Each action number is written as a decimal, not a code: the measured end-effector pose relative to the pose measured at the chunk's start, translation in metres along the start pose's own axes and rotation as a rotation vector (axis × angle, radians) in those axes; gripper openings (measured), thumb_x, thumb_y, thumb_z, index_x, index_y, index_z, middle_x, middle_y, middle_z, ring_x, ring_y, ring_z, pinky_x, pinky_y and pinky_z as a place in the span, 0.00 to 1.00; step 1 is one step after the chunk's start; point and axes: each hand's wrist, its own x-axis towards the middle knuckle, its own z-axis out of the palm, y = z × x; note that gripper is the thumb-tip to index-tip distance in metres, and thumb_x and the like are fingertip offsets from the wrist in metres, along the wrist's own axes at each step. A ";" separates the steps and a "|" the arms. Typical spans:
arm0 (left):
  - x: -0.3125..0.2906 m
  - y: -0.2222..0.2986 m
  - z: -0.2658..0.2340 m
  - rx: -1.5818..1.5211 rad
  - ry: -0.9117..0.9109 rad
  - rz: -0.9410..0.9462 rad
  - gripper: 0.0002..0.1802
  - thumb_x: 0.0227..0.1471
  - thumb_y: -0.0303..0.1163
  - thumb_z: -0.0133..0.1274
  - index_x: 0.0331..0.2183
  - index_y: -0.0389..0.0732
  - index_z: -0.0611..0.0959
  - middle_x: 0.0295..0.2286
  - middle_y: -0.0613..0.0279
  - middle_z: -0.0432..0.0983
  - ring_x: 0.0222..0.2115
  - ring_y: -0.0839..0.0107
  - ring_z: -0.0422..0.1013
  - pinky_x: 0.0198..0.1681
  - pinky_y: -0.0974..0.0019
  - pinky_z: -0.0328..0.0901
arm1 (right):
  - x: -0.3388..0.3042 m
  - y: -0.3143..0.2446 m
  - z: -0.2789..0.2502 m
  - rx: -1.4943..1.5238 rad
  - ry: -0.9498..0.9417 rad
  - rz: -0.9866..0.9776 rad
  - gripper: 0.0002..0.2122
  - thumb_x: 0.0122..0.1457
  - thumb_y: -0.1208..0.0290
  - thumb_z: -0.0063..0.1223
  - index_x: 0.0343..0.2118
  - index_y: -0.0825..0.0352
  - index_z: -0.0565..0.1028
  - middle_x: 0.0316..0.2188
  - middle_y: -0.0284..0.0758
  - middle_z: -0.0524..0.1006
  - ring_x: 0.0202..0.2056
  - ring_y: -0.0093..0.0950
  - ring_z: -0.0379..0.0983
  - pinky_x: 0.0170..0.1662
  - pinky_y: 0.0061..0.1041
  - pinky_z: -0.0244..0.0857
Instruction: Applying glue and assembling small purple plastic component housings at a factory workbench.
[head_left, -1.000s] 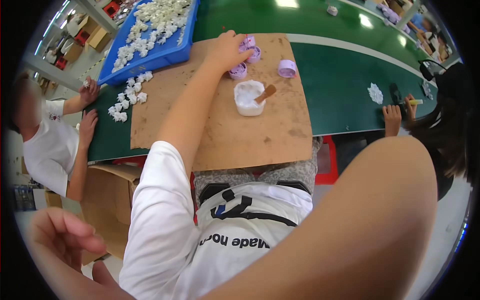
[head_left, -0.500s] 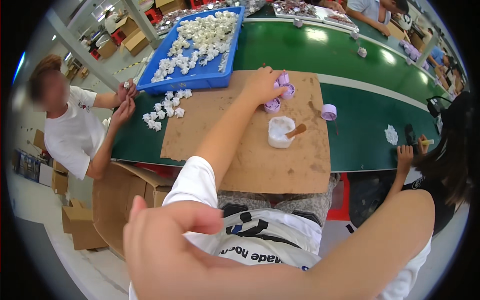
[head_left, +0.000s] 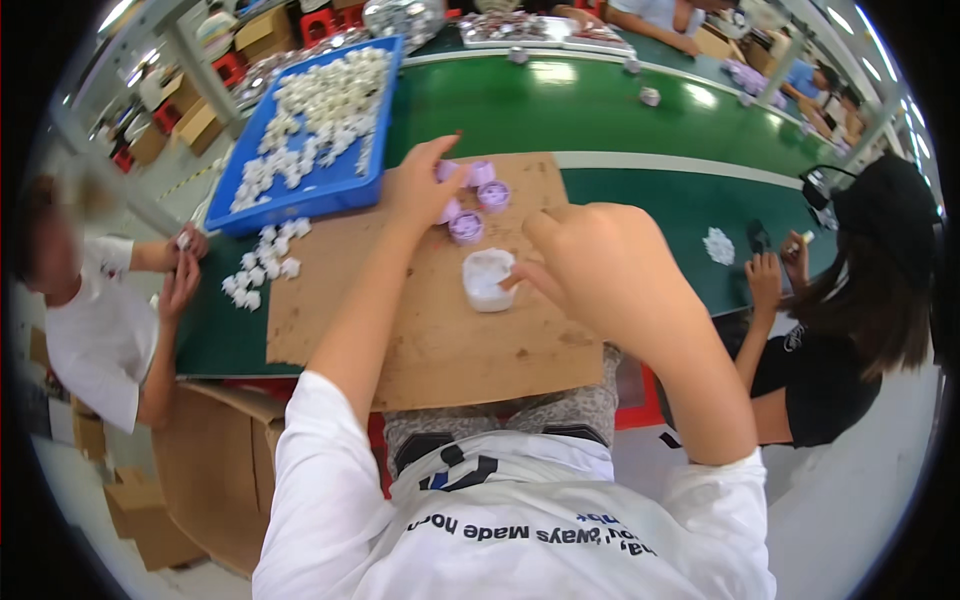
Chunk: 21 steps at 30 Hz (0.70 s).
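My left hand (head_left: 422,188) is at the back of the brown cardboard sheet (head_left: 420,330), thumb and forefinger spread apart beside several small purple round pieces (head_left: 466,227). It partly covers some of them, and I see nothing gripped in it. Nearer to me stands a small tub (head_left: 488,280) of white stuff, a wooden stick (head_left: 513,277) leaning over its right rim. My right hand (head_left: 605,262) is just right of the tub, back upward and fingers curled. Its thumb meets the outer end of the stick; the other fingertips are mostly hidden.
A blue crate (head_left: 300,205) of white pieces stands at the back left, with loose white pieces (head_left: 268,262) in front of it. A person in white (head_left: 85,320) works on my left, another in black (head_left: 840,340) on my right. Beyond runs a green belt (head_left: 560,120).
My right hand has come from in front of my body to the stick at the tub. My left hand's fingers have opened out at the purple pieces. The whole view has swung right.
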 end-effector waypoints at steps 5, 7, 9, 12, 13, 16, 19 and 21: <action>0.001 0.018 -0.012 -0.262 0.193 -0.151 0.18 0.47 0.30 0.58 0.42 0.36 0.79 0.36 0.57 0.77 0.35 0.69 0.73 0.40 0.70 0.67 | 0.004 0.066 0.059 0.154 0.382 0.113 0.12 0.48 0.64 0.59 0.30 0.67 0.76 0.22 0.38 0.73 0.33 0.36 0.71 0.35 0.33 0.65; -0.007 0.028 -0.022 -0.400 0.202 -0.231 0.14 0.50 0.29 0.57 0.39 0.33 0.79 0.36 0.61 0.77 0.36 0.75 0.72 0.41 0.72 0.66 | 0.003 0.095 0.078 0.158 0.446 0.223 0.17 0.49 0.62 0.59 0.40 0.66 0.76 0.39 0.47 0.72 0.47 0.43 0.66 0.46 0.38 0.62; -0.026 0.042 -0.031 -0.419 0.169 -0.243 0.14 0.50 0.30 0.57 0.39 0.33 0.80 0.36 0.61 0.76 0.36 0.75 0.72 0.41 0.72 0.66 | 0.000 0.114 0.106 0.026 0.387 0.338 0.27 0.50 0.61 0.59 0.53 0.61 0.68 0.52 0.51 0.66 0.54 0.48 0.60 0.54 0.40 0.57; -0.057 0.062 -0.041 -0.412 0.126 -0.285 0.11 0.48 0.26 0.58 0.35 0.32 0.79 0.37 0.60 0.74 0.35 0.74 0.72 0.38 0.74 0.67 | -0.011 0.126 0.147 0.042 0.155 0.453 0.31 0.50 0.61 0.59 0.58 0.58 0.63 0.54 0.54 0.63 0.56 0.50 0.58 0.55 0.39 0.57; -0.067 0.068 -0.044 -0.395 0.102 -0.287 0.10 0.46 0.24 0.59 0.34 0.32 0.79 0.37 0.60 0.74 0.35 0.73 0.73 0.37 0.74 0.67 | -0.014 0.129 0.157 0.207 0.176 0.427 0.30 0.50 0.63 0.59 0.57 0.60 0.63 0.52 0.52 0.65 0.55 0.49 0.60 0.54 0.38 0.58; -0.090 0.075 -0.050 -0.315 0.037 -0.419 0.08 0.45 0.21 0.59 0.30 0.31 0.79 0.36 0.58 0.73 0.35 0.72 0.73 0.37 0.74 0.68 | -0.018 0.132 0.173 0.242 0.267 0.389 0.26 0.50 0.66 0.59 0.53 0.63 0.65 0.47 0.48 0.70 0.51 0.47 0.64 0.52 0.35 0.60; -0.099 0.069 -0.054 -0.246 0.111 -0.429 0.08 0.44 0.22 0.60 0.28 0.31 0.79 0.35 0.56 0.74 0.33 0.71 0.73 0.34 0.73 0.68 | -0.020 0.129 0.171 0.280 0.364 0.389 0.18 0.50 0.71 0.58 0.44 0.67 0.71 0.36 0.44 0.73 0.42 0.42 0.68 0.43 0.33 0.64; -0.100 0.064 -0.055 -0.153 0.130 -0.415 0.08 0.43 0.23 0.61 0.28 0.31 0.79 0.35 0.56 0.74 0.32 0.71 0.73 0.33 0.72 0.68 | -0.018 0.123 0.166 0.241 0.511 0.413 0.12 0.51 0.71 0.57 0.37 0.69 0.74 0.29 0.40 0.75 0.32 0.35 0.72 0.36 0.30 0.65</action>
